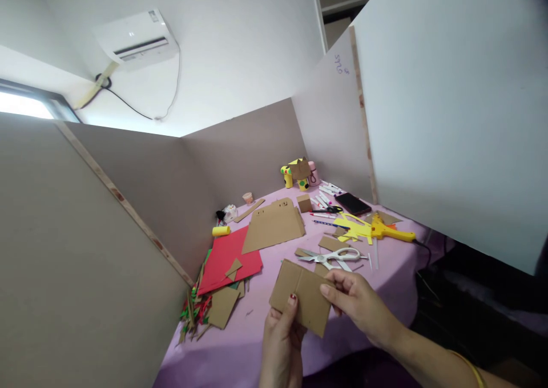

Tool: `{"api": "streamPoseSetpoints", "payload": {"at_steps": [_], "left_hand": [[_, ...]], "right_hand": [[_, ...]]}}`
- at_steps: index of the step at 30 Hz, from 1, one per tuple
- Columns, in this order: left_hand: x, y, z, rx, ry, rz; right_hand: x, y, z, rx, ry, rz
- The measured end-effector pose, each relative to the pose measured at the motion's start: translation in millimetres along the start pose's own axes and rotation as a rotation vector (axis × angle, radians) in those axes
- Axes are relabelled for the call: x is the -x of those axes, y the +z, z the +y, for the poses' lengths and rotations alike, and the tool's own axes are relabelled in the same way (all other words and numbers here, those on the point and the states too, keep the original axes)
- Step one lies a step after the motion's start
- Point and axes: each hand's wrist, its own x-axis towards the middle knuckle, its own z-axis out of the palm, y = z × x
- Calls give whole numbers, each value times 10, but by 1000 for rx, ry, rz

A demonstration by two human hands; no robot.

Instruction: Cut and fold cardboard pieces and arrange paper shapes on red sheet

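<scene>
A folded brown cardboard piece (302, 296) is held above the near edge of the purple table (385, 274). My left hand (280, 342) grips its lower edge, thumb on the front face. My right hand (357, 302) pinches its right side with fingers curled round the edge. Just beyond the piece lie white-handled scissors (336, 257) and small cardboard scraps (331, 242).
A large cardboard shape (274, 223) lies on red paper (226, 259) at the middle left. A yellow glue gun (387, 231), a phone (352, 203), markers (325, 191) and black scissors (329, 209) sit at the right. Paper offcuts (201, 311) pile at the left. Partition walls enclose the table.
</scene>
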Motion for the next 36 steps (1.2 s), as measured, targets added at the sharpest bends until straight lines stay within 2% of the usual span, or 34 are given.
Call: {"api": "streamPoseSetpoints", "payload": {"at_steps": [3,8,13,16,18,21,24,28,32,36], "left_hand": [[65,92,-6,111,30,79],[171,281,-38,220,27,283],[187,303,-54,121,166,313],[149,223,-13,68,173,330],[119,159,32,63,172,343],[86,84,88,58,176,363],[78,61,108,45,180,361],[97,78,112,48,183,333],[104,53,119,37,176,334],[97,16,109,28,185,336]], "right_hand": [[59,75,-29,8,-26,32],[176,266,36,-25,-47,70],[272,383,150,-50,-26,85],[212,250,126,75,-63,-43],[123,63,88,363,-196,-112],[3,-223,77,909,-396,-15],[-15,-347,147,1181,-468,20],[66,-292,228,1260,-548,-9],[101,-237,190,1258,-626,-12],[153,-183,127,1092,-746,33]]}}
